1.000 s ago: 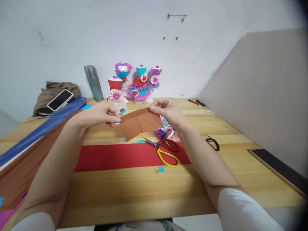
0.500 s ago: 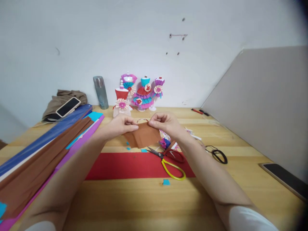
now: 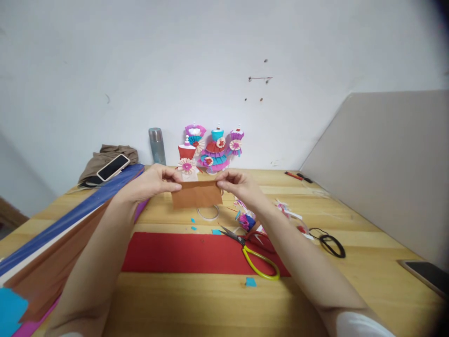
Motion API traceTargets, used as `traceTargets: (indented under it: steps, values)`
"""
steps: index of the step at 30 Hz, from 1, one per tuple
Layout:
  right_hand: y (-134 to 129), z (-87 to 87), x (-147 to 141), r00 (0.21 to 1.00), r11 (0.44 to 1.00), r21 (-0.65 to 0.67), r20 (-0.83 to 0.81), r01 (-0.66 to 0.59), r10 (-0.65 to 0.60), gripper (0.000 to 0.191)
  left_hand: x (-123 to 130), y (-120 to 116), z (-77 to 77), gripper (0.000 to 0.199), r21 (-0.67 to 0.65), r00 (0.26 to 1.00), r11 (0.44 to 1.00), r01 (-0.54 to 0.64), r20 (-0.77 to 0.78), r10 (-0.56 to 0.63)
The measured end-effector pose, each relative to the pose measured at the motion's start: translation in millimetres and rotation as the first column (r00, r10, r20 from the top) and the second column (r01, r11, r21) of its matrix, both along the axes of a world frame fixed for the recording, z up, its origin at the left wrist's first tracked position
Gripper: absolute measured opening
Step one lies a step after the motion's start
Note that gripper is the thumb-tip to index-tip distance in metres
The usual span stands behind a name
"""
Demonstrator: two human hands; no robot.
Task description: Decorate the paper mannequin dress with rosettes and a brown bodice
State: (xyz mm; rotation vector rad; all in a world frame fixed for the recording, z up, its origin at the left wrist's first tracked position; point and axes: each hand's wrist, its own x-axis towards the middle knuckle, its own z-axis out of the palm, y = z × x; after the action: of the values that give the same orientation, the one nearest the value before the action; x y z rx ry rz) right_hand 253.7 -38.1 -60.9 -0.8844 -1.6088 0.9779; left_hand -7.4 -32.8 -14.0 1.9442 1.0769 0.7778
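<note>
A strip of brown crepe paper [image 3: 197, 195] is stretched between my hands above the table. My left hand [image 3: 154, 182] pinches its upper left corner, and my right hand [image 3: 238, 186] pinches the upper right one. Behind and below the paper lies a pale ring [image 3: 208, 214], probably a tape roll, partly covered. Scissors [image 3: 250, 248] with one yellow and one red handle rest on a long red paper strip [image 3: 182, 253], blades pointing left. Near my right wrist is a small bundle of pink, purple and blue paper [image 3: 247, 221].
Several small dress forms in paper dresses [image 3: 214, 152] stand by the wall, beside a flask [image 3: 157, 146]. Long coloured paper sheets [image 3: 70, 234] lie at left, with a phone [image 3: 113, 167] on cloth behind. At right are a black loop [image 3: 332, 245] and another phone [image 3: 426, 276].
The brown paper, earlier hanging in slanted folds, is now a straighter, wider-held strip. My left hand has moved left, away from my right. The camera view has shifted.
</note>
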Motion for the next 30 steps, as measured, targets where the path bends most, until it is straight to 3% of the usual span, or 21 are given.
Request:
traceTargets:
  steps: [6,9,13,16,18,20,25,30]
  values:
    - [3.2,-7.7,2.9,0.996,0.994,-0.07,-0.012,0.089,-0.09,0.023,2.7,7.1,-8.1,0.026,-0.018,0.995,0.995,-0.095,-0.035,0.094]
    - [2.3,-8.7,6.6,0.997,0.991,-0.112,-0.018,0.077,-0.08,0.024,6.8,4.4,-5.0,0.031,-0.015,0.99,1.0,-0.022,-0.139,0.02]
    - [-6.8,-5.4,7.8,0.997,0.99,-0.137,0.076,-0.012,0.022,0.022,19.9,0.5,-6.2,0.058,0.021,0.957,0.997,0.078,-0.282,-0.069]
    - [-15.2,-2.9,5.6,0.981,0.986,-0.136,0.158,-0.093,0.114,0.019,36.7,0.5,-18.9,0.052,0.041,0.943,0.984,0.171,-0.295,-0.151]
    - [-18.3,-2.2,5.0,0.976,0.986,-0.129,0.179,-0.104,0.127,0.019,47.8,0.2,-29.0,0.035,-0.017,0.939,0.974,0.226,-0.262,-0.222]
    - [-19.1,-1.8,6.3,0.979,0.989,-0.12,0.177,-0.085,0.106,0.02,56.0,-1.0,-36.5,0.031,-0.087,0.948,0.965,0.248,-0.184,-0.26]
    - [-17.2,-1.6,10.4,0.988,0.997,-0.069,0.149,-0.027,0.037,0.038,62.6,-4.6,-43.4,0.027,-0.241,0.98,0.952,0.189,0.112,-0.166]
    - [-13.0,-8.7,2.9,0.996,0.989,-0.148,0.075,-0.026,0.038,0.041,64.0,-2.0,-51.1,0.03,-0.265,0.98,0.947,0.181,0.125,-0.152]
